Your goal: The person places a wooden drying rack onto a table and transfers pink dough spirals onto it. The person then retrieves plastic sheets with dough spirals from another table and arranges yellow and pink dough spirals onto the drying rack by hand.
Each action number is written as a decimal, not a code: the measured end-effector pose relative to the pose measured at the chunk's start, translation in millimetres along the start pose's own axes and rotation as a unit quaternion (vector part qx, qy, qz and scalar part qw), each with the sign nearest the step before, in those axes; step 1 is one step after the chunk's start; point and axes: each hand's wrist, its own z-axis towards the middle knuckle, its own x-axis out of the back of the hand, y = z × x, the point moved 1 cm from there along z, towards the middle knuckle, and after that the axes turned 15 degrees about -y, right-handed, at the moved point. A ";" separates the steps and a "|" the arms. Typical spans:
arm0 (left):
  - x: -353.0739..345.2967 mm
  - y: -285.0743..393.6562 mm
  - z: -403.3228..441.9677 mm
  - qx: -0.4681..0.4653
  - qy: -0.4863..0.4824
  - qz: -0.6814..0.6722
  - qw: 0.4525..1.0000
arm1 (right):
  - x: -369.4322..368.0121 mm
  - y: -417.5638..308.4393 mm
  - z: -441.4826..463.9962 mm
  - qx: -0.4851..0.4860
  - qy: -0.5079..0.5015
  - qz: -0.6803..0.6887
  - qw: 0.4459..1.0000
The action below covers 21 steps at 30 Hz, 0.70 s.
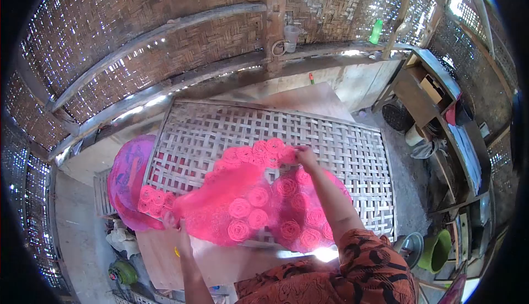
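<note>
Pink netting (212, 205) with round coiled pink pieces in it spreads over a woven bamboo rack (358, 155). My left hand (175, 228) is closed on the netting's lower left edge, beside a small group of pink coils (157, 200). Farther up and to the right, my right hand (305, 156) pinches the upper edge, next to a row of coils (259, 152). Part of the netting lies under my right forearm, with more coils showing through it.
A purple and pink round tub (129, 180) stands left of the rack. Brown boards (160, 257) lie below it. At the right are a wooden shelf (413, 97), a green bucket (436, 251) and a metal basin (410, 246). A green gas cylinder (124, 272) sits lower left.
</note>
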 end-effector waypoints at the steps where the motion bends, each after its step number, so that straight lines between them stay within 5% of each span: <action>1: 12.7 -30.6 0.1 -0.016 0.050 -0.001 0.999 | -2.2 -0.8 -3.0 0.002 0.005 0.002 1.000; 3: 30.5 -74.8 -8.9 -0.043 0.041 0.051 0.997 | -1.5 -12.5 -23.5 0.053 0.068 -0.395 0.915; 4: 29.9 -83.7 -9.0 -0.068 0.041 0.099 0.992 | 13.9 -23.7 -39.6 0.047 0.079 -0.394 0.914; 6: 10.3 -80.5 -18.7 -0.008 -0.026 0.119 0.993 | 61.4 -47.9 -78.8 0.058 0.113 -0.252 0.959; 7: -0.5 -76.5 -28.2 0.052 -0.079 0.141 0.986 | 99.9 -37.4 -92.7 0.028 0.217 -0.315 0.923; 9: -34.2 -76.8 -30.0 0.025 -0.156 0.100 0.982 | 248.6 64.0 -116.6 0.037 0.398 -0.308 0.863; 10: -45.7 -76.8 -27.2 0.014 -0.194 0.161 0.968 | 311.9 87.7 -163.7 0.233 0.381 0.045 0.894; 12: -69.4 -64.8 -18.9 -0.010 -0.235 0.249 0.940 | 311.3 13.1 -293.9 0.177 0.586 -0.014 0.791; 13: -80.5 -54.8 -15.1 -0.021 -0.240 0.277 0.930 | 333.7 23.1 -330.6 0.124 0.762 -0.250 0.584; 15: -99.2 -55.6 -4.0 -0.036 -0.231 0.336 0.912 | 303.9 -5.1 -364.3 0.073 0.820 -0.135 0.551; 16: -105.3 -53.7 -0.6 -0.054 -0.231 0.395 0.888 | 281.5 -10.2 -350.7 0.074 0.816 -0.135 0.557; 18: -116.6 -38.6 1.3 -0.069 -0.220 0.400 0.887 | 232.2 -23.7 -309.6 0.105 0.554 -0.219 0.796; 19: -120.2 -32.2 0.8 -0.088 -0.215 0.404 0.885 | 208.3 0.9 -268.2 0.177 0.422 -0.218 0.862; 21: -119.1 -20.2 -4.2 -0.083 -0.194 0.387 0.897 | 91.9 9.5 -206.2 0.111 0.151 -0.178 0.966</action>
